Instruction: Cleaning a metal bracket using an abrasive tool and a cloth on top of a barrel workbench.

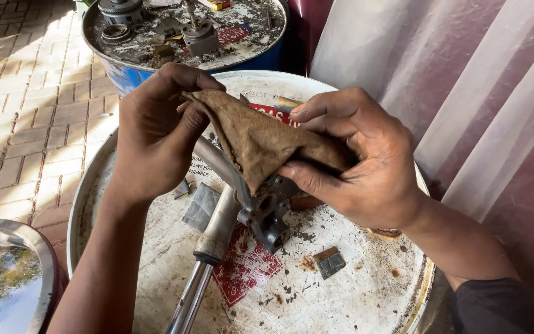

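Note:
My left hand (156,133) pinches one corner of a dirty brown rag (261,139) at its upper left. My right hand (356,161) grips the rag's other end, fingers closed over it. The rag is stretched between both hands and drapes over a grey metal part (270,213) with round holes. That part joins a curved metal tube (214,158) and a long shaft (208,260) that runs down to the lower left. All of this lies on the white lid of a drum (366,291), stained and rusty, with a red label (245,269).
A blue drum (125,74) behind holds gears and several metal parts (199,34) on its dirty top. A shiny round lid (7,278) sits lower left on the brick paving (26,105). A small metal scrap (330,262) lies on the white lid. Pale sheeting (465,80) hangs right.

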